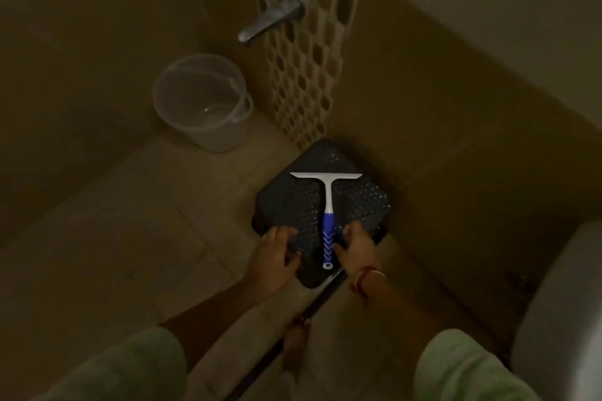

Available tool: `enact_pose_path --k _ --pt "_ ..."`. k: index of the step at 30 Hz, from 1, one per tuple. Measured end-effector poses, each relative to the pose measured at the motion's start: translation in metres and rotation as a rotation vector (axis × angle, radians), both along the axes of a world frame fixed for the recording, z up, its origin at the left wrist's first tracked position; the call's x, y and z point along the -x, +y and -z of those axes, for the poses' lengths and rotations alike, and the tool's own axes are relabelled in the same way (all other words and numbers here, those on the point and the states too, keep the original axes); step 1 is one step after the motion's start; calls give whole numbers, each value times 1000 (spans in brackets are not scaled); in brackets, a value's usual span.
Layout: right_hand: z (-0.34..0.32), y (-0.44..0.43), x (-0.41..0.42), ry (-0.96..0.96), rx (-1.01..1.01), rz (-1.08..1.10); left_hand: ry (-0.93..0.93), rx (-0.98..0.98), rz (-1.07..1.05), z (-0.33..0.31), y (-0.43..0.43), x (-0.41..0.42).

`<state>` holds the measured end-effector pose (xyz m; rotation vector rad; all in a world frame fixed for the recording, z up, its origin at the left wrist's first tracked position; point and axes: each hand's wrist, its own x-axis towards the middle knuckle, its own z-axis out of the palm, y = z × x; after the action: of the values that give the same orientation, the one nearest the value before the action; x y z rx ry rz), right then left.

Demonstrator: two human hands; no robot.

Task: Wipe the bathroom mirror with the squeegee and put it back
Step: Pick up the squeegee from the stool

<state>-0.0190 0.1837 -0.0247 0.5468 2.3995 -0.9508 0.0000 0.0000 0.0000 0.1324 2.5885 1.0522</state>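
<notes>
The squeegee (326,218) lies on a dark stool (293,202), handle toward the person, blade away. Both open hands rest on the stool flanking the handle; right hand (356,249) touches it, left hand (275,252) just beside.

Squeegee (326,205): one, white blade with a blue handle, lying on the stool.
Stool (293,202): one, dark with a dimpled top, on the floor in the corner.
Bucket (203,104): one, clear plastic.
Tap (268,18): one, metal, on the patterned tile strip.
Hands: two, the left hand (273,252) and the right hand (356,249), one either side of the handle.
Bangles (366,280): at least two on the right wrist; exact number too dim to tell.
Sleeves: two, pale green, a left sleeve (130,368) and a right sleeve (465,368).
Foot (294,345): one, bare, between the sleeves.
</notes>
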Motion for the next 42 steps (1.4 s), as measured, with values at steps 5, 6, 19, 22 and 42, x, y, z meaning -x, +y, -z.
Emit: enact_pose_path --k 5,6,19,22,42 --pt "33 -17 11 30 -52 39 66 5 -66 20 -5 -1" --pt "39 -20 11 36 -67 64 73 -5 -71 23 -5 -5" --pt "37 -34 13 108 5 299 69 48 -59 16 -16 -28" --pt "2 -35 8 215 75 349 80 42 -68 -2 -8 -33" --pt "-420 66 -93 1614 30 40 438 -270 291 -363 152 -2"
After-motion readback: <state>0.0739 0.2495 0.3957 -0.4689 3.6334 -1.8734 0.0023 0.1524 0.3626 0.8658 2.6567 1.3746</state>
